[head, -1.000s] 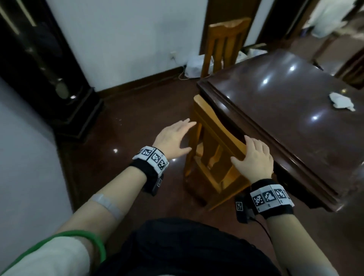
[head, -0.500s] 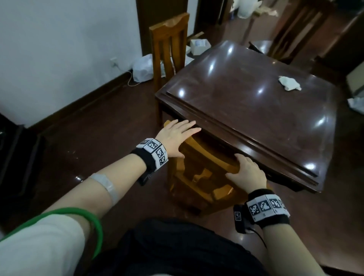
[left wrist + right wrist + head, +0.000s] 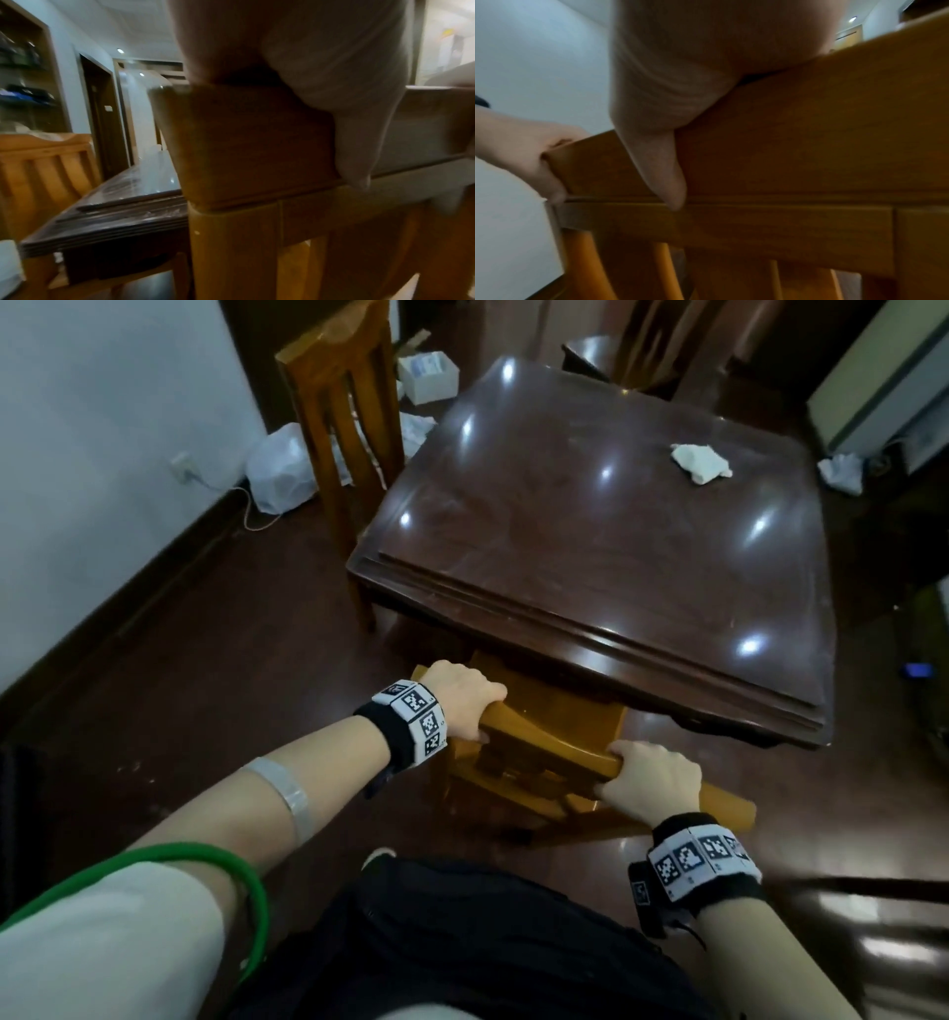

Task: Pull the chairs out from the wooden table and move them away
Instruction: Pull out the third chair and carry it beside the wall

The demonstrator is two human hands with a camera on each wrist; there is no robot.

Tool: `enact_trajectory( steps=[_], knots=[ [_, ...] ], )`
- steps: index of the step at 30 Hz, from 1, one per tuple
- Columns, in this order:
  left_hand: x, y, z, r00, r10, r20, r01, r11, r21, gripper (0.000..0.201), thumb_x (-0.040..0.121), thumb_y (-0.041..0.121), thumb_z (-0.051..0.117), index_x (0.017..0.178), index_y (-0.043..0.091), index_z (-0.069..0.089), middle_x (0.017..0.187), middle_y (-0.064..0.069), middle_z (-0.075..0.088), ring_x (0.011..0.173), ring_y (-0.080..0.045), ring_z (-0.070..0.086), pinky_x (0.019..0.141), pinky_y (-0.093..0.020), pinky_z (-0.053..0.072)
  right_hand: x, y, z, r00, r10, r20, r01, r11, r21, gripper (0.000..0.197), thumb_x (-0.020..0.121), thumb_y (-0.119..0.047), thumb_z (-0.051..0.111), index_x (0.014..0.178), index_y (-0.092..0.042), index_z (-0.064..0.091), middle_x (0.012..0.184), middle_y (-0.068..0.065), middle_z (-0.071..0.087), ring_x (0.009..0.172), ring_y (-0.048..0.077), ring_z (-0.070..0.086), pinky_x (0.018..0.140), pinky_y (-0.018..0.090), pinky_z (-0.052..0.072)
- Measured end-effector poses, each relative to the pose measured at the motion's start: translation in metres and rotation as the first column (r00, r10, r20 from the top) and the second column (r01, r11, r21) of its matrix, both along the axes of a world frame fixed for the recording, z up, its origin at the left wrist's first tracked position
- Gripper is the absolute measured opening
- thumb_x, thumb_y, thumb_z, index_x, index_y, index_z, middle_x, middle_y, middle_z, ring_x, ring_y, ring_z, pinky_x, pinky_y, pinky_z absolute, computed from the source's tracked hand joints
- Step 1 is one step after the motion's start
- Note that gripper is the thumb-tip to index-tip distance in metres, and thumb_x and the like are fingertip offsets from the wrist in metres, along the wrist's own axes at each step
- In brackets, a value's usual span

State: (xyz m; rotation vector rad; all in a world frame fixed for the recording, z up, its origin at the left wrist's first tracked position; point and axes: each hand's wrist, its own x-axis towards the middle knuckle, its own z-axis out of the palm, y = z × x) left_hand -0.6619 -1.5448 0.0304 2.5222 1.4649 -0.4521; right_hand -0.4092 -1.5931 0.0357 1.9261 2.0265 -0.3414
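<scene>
Both hands have closed since a moment ago: the left hand (image 3: 464, 701), which was lying flat with fingers straight on the near chair (image 3: 557, 737), now curls over the left end of its top rail, and the right hand (image 3: 651, 780) wraps the same rail further right, thumb (image 3: 666, 172) pressed down the rail's back face. Earlier the right hand only rested there. That reads as the grip being set, so the pull itself looks ready to begin; the chair is not yet drawn clear, its seat running under the near edge of the wooden table (image 3: 606, 567).

The chair is honey-coloured wood, smooth and lacquered, with a broad curved top rail, flat vertical slats and squared posts. A hard, rigid frame like this should slide as one piece, though its legs may drag on the floor.

The table is much darker, a glossy brown slab with stepped moulding along its rim, bright with ceiling reflections. A crumpled white cloth (image 3: 699, 462) lies on its far right part. A second chair (image 3: 341, 403) of the same pale wood stands tucked at the table's left side, and the dark floor (image 3: 205, 670) gleams around it.
</scene>
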Motion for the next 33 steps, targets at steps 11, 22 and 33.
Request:
enact_trajectory(
  steps=[11, 22, 33],
  knots=[
    [-0.014, 0.011, -0.008, 0.984, -0.175, 0.037, 0.174, 0.984, 0.030, 0.059, 0.078, 0.067, 0.058, 0.122, 0.029, 0.047, 0.099, -0.001, 0.066, 0.089, -0.025, 0.063, 0.074, -0.036, 0.048, -0.020, -0.004, 0.017, 0.989, -0.124, 0.078, 0.123, 0.992, 0.010, 0.036, 0.070, -0.059, 0.061, 0.100, -0.038, 0.064, 0.089, -0.007, 0.070, 0.085, 0.024, 0.066, 0.076, 0.034, 0.051],
    [0.003, 0.004, -0.011, 0.985, -0.160, 0.059, 0.158, 0.987, 0.035, 0.044, 0.086, 0.054, 0.057, 0.115, 0.021, 0.049, 0.102, 0.001, 0.064, 0.090, -0.023, 0.062, 0.073, -0.036, 0.046, 0.009, -0.016, 0.013, 0.996, -0.080, 0.047, 0.078, 0.996, 0.044, 0.052, 0.074, -0.065, 0.062, 0.116, -0.034, 0.057, 0.111, -0.010, 0.064, 0.099, 0.018, 0.063, 0.081, 0.036, 0.048],
    [0.006, 0.002, -0.007, 0.977, -0.211, 0.025, 0.209, 0.975, 0.071, 0.035, 0.087, 0.050, 0.057, 0.107, 0.023, 0.054, 0.089, 0.001, 0.065, 0.080, -0.021, 0.061, 0.068, -0.034, 0.046, 0.003, -0.011, 0.015, 0.987, -0.139, 0.078, 0.141, 0.990, -0.018, 0.031, 0.074, -0.061, 0.063, 0.079, -0.032, 0.057, 0.073, -0.006, 0.058, 0.078, 0.024, 0.062, 0.071, 0.032, 0.046]
  ],
)
